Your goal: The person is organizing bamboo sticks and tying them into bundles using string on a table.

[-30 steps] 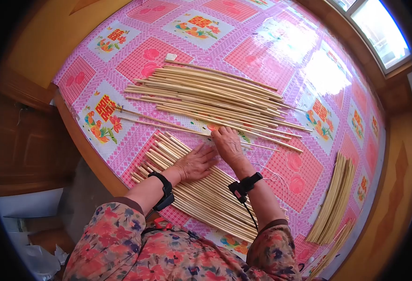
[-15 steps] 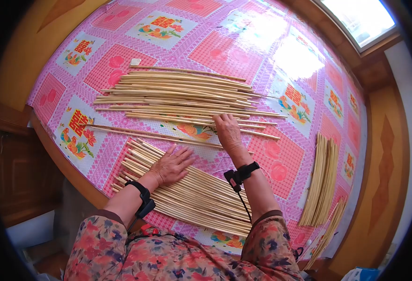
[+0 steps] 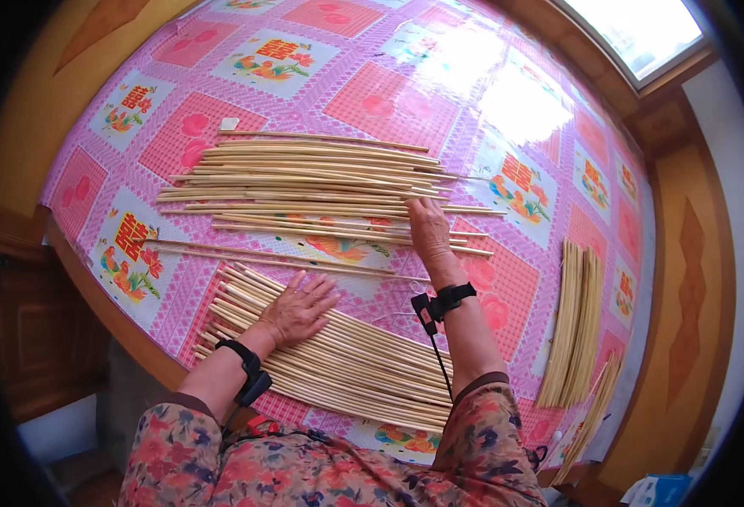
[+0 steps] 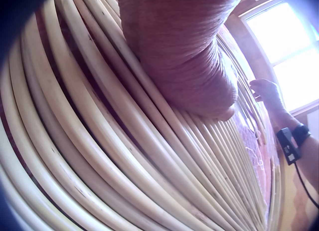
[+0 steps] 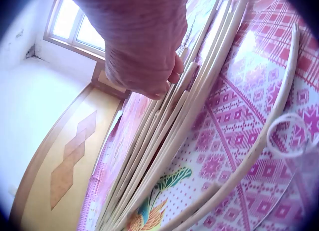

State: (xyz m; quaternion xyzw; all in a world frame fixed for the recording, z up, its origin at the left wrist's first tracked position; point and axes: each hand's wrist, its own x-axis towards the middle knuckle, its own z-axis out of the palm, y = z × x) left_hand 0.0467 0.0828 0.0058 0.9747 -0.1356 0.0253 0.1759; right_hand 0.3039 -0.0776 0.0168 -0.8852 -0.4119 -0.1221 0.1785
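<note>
Both my arms reach forward over the table (image 3: 372,84), whose floral-and-checked plastic cover (image 3: 165,135) lies under everything; the clock hours here are set as I look down, with twelve straight away from me. My left forearm (image 3: 220,380) comes in from seven o'clock, and my left hand (image 3: 300,314) lies palm down across the upper left part of the near row of slender wooden sticks (image 3: 355,363). Its fingers are spread and nearly straight, pointing towards one o'clock, and they are not curled round any stick. My right forearm (image 3: 471,334) comes in from five o'clock, stretched farther out, with the wrist slightly bent and the back of the hand up. My right hand (image 3: 429,230) points towards eleven o'clock, its fingers bent down at the right-hand part of the far spread of slender wooden sticks (image 3: 304,182); the fingertips are at the sticks, but I cannot tell whether they pinch one or only touch. Each wrist carries a black strapped camera, the left one (image 3: 249,372) and the right one (image 3: 440,306). Between the near row and the far spread, a thin pair of sticks (image 3: 270,258) runs from nine o'clock in towards the middle, and some thin white cord (image 3: 402,319) lies just beside the near row, below my right hand. Two bundles of thinner sticks (image 3: 571,325) lie side by side at four o'clock, with a smaller bundle (image 3: 590,418) nearer five, and a small white piece (image 3: 229,124) sits beyond the far spread at eleven.
</note>
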